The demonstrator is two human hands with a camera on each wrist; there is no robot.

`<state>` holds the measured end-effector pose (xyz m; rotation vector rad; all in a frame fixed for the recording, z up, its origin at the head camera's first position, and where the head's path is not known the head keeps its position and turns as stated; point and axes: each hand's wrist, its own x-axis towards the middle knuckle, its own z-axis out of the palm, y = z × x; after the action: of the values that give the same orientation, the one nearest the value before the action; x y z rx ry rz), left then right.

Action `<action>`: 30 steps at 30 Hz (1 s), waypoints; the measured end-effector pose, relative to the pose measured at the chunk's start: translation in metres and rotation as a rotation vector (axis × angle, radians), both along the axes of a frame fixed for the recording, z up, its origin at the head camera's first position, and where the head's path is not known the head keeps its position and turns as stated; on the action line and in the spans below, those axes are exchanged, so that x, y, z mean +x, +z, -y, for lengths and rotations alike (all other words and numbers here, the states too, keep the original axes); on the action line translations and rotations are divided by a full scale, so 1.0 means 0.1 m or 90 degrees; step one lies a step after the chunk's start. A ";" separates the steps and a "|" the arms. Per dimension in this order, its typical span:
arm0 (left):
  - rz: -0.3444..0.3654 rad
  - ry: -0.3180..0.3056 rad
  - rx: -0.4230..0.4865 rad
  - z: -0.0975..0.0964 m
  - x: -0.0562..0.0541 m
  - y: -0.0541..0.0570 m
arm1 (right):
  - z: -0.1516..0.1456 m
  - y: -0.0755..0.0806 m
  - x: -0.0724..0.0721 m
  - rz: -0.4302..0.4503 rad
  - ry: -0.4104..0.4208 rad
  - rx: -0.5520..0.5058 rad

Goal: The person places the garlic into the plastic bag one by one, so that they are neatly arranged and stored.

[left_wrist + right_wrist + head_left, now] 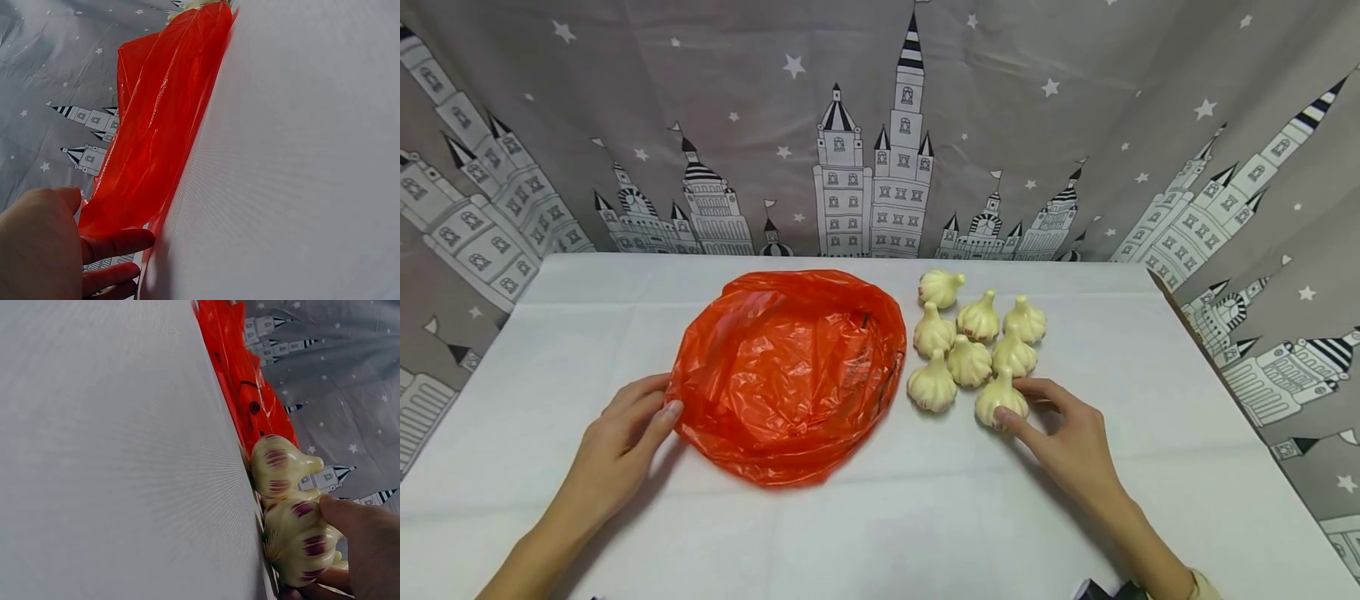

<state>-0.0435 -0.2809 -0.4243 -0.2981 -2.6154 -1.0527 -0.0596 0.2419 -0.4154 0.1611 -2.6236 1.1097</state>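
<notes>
A red plastic bag (782,383) lies on the white table with its mouth opened wide and its rim rolled into a ring. At its left edge my left hand (617,437) pinches the rim between thumb and fingers; the left wrist view has the red side wall (156,131) rising from the cloth. To the right of the bag, my right hand (1071,433) grips the nearest garlic bulb (1002,398), thumb in front and fingers behind. Purple streaks mark that bulb (300,540) in the right wrist view. Inside the bag only crinkled red plastic shows.
Several more garlic bulbs (970,364) cluster close together beyond the held one, beside the bag's right rim. White cloth (880,533) covers the table. A grey curtain (1000,100) printed with castles and stars hangs behind the far edge and round both sides.
</notes>
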 end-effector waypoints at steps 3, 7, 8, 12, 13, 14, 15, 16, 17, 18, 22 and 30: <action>0.001 0.000 -0.001 0.00 0.00 0.01 | 0.01 0.00 0.00 0.005 0.004 0.004; 0.003 0.002 -0.002 0.00 0.00 0.00 | 0.01 0.00 0.00 0.012 0.016 0.007; 0.003 0.002 -0.002 0.00 0.00 0.00 | 0.01 0.00 0.00 0.012 0.019 0.008; 0.004 0.002 -0.001 0.00 0.00 0.01 | 0.02 0.00 0.00 0.021 0.037 0.005; 0.004 0.001 0.000 0.00 0.00 0.01 | 0.02 0.00 0.00 0.026 0.040 0.002; 0.004 0.001 0.000 0.00 0.00 0.01 | 0.02 0.00 0.00 0.030 0.043 0.000; 0.004 0.000 0.001 0.00 0.00 0.01 | 0.02 0.00 0.00 0.033 0.044 -0.001; 0.003 -0.001 0.002 0.00 0.01 0.01 | 0.02 0.00 0.01 0.035 0.044 -0.004; 0.003 -0.001 0.003 0.00 0.01 0.01 | 0.02 0.01 0.01 0.038 0.044 -0.006; 0.003 -0.002 0.004 0.00 0.01 0.01 | 0.03 0.01 0.01 0.039 0.043 -0.008; 0.004 -0.001 0.000 0.00 0.01 0.01 | 0.05 0.04 0.02 0.046 0.035 -0.031; -0.007 -0.006 0.007 -0.01 0.00 0.02 | 0.08 0.10 0.03 0.034 0.024 -0.096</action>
<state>-0.0431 -0.2799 -0.4227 -0.3122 -2.6010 -1.0647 -0.0571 0.2337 -0.4050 0.1520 -2.5803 1.3358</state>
